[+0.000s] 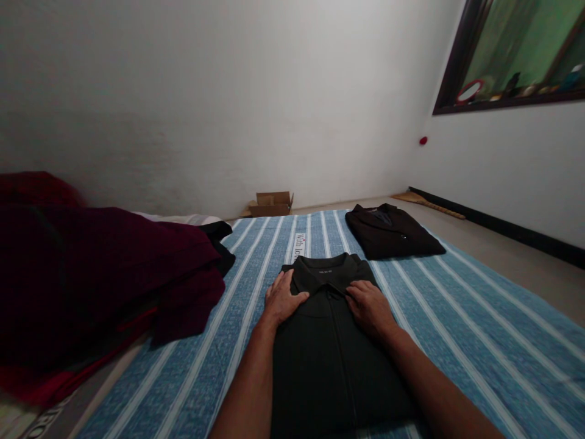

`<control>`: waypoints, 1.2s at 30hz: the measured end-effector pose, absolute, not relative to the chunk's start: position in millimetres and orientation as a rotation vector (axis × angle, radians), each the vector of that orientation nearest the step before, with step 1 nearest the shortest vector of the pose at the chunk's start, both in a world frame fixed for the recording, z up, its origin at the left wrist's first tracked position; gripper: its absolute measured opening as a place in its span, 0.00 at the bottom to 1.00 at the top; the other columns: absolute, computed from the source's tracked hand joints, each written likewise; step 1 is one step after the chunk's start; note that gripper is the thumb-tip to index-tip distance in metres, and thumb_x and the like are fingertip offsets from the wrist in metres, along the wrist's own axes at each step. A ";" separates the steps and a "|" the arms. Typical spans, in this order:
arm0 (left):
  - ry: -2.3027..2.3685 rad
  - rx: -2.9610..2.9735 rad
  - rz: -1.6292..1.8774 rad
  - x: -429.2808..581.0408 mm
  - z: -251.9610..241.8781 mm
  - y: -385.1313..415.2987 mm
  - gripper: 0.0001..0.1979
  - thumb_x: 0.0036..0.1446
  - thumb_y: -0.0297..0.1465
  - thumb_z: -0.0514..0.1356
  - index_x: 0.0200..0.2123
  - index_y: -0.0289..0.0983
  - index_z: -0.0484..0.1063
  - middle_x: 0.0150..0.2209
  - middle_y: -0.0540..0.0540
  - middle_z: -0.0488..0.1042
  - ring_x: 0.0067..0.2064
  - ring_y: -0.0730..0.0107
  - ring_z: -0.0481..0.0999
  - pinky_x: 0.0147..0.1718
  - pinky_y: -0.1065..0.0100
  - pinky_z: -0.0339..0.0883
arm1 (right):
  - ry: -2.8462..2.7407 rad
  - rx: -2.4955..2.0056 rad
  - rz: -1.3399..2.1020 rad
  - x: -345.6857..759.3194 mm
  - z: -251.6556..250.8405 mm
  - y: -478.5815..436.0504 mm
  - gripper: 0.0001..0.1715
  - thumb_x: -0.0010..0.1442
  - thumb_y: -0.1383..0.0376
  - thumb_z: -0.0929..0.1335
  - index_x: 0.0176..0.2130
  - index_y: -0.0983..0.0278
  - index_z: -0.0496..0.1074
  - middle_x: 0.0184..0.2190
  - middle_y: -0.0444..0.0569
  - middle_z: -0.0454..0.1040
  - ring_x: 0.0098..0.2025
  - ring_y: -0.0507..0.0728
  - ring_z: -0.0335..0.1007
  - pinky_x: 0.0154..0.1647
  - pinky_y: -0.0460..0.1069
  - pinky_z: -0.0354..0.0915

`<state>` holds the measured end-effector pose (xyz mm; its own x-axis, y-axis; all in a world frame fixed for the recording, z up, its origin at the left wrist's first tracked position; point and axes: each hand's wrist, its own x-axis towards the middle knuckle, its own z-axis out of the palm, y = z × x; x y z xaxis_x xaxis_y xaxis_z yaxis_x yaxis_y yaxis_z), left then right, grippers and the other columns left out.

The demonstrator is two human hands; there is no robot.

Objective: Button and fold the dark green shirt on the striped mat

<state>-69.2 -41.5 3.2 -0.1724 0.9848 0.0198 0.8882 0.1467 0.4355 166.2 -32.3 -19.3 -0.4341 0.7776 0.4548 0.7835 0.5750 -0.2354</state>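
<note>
Dark zip-front garment (pixel 313 366) laid flat at bottom centre, collar (pixel 342 276) toward middle of frame. Blue striped sheet (pixel 479 329) beneath, spreading across lower frame. Maroon clothing (pixel 105 262) heaped at left edge. Folded dark brown garment (pixel 388 238) right of centre, farther back on sheet. Left hand (pixel 281 299) resting on zip-front garment beside collar, thumb spread, unclenched. Right hand (pixel 370 306) at collar's right tip, fingers curled; cannot tell whether cloth is pinched. Cardboard box (pixel 270 210) at centre, beyond sheet.

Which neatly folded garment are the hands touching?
The collared dark green garment, under the left hand and right hand; the folded dark brown garment lies farther back, untouched.
</note>
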 end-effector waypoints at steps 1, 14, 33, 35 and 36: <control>2.156 1.822 0.512 -69.4 3.0 -41.4 0.38 0.50 0.40 0.57 0.62 0.33 0.50 0.64 0.37 0.51 0.65 0.57 0.45 0.60 0.55 0.43 | -2.289 -1.244 -0.015 166.2 -19.1 -32.2 0.09 0.60 0.68 0.63 0.37 0.63 0.73 0.41 0.51 0.72 0.44 0.58 0.65 0.46 0.51 0.61; 2.150 1.812 0.525 -70.1 3.0 -40.8 0.39 0.50 0.40 0.58 0.62 0.32 0.50 0.64 0.36 0.52 0.65 0.56 0.46 0.60 0.56 0.43 | -2.309 -1.264 -0.008 166.1 -16.4 -33.3 0.10 0.60 0.67 0.63 0.37 0.62 0.73 0.40 0.50 0.72 0.44 0.57 0.65 0.46 0.49 0.60; 2.112 1.816 0.619 -74.3 -1.6 -39.6 0.39 0.48 0.40 0.60 0.61 0.32 0.52 0.63 0.36 0.54 0.65 0.55 0.47 0.60 0.55 0.45 | -2.292 -1.258 -0.002 166.3 -19.8 -31.2 0.10 0.60 0.67 0.63 0.37 0.62 0.73 0.41 0.50 0.72 0.44 0.57 0.65 0.46 0.50 0.60; 2.111 1.812 0.631 -74.2 -1.3 -39.7 0.39 0.48 0.40 0.60 0.61 0.33 0.53 0.63 0.36 0.54 0.65 0.54 0.48 0.60 0.55 0.45 | -2.294 -1.255 -0.005 166.4 -19.8 -31.1 0.10 0.60 0.67 0.62 0.37 0.62 0.73 0.41 0.50 0.72 0.44 0.57 0.65 0.46 0.50 0.60; 2.110 1.810 0.634 -74.1 -1.0 -39.7 0.39 0.47 0.40 0.60 0.61 0.33 0.53 0.62 0.37 0.55 0.64 0.54 0.48 0.60 0.55 0.45 | -2.294 -1.256 -0.008 166.4 -19.8 -31.1 0.10 0.60 0.67 0.62 0.36 0.62 0.73 0.41 0.50 0.72 0.44 0.57 0.65 0.46 0.50 0.60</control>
<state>-74.1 -39.7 -1.0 -0.1695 0.9834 0.0648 0.8561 0.1144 0.5040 166.4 -31.1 -19.8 -0.4347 0.7839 0.4433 0.7871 0.5699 -0.2360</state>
